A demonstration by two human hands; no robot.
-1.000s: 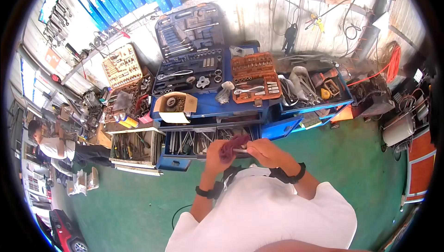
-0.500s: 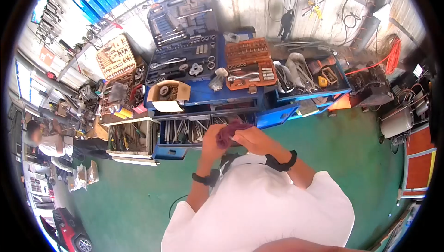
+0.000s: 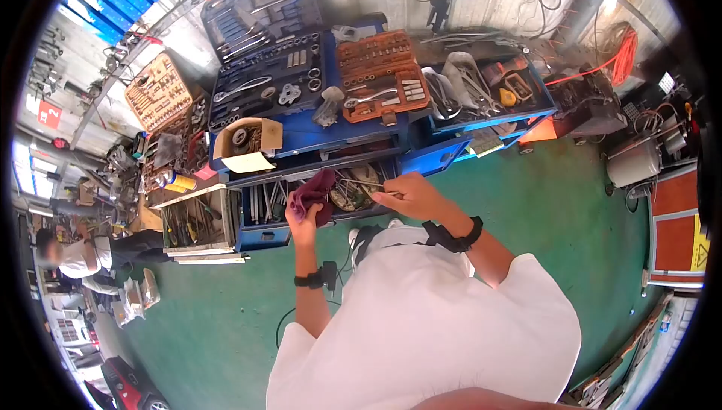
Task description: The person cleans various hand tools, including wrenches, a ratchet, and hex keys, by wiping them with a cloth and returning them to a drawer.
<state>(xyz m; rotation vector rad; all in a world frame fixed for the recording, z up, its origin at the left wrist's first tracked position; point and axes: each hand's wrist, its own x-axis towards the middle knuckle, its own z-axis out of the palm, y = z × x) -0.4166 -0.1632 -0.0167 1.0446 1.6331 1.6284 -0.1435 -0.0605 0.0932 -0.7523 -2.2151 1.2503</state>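
Note:
My left hand (image 3: 302, 216) is closed round a crumpled dark-red cloth (image 3: 314, 190), which bulges above the fingers. To the right, my right hand (image 3: 414, 196) grips one end of a slim metal tool (image 3: 364, 182). The tool points left toward the cloth; its exact kind is too small to make out. Both hands are above an open drawer (image 3: 259, 203) of long metal tools. Behind the cloth and the metal tool, a round patterned item (image 3: 350, 195) shows in the drawer.
On the blue workbench (image 3: 301, 135) lie a black socket set case (image 3: 263, 71), an orange socket case (image 3: 385, 79) and a cardboard box (image 3: 248, 143) of parts. A tool-filled drawer (image 3: 489, 113) juts out at right. Another person (image 3: 83, 256) is at far left.
My hands have parted from around the cloth. The left has carried it left, and the right has moved right, now showing the metal tool. The camera view has shifted.

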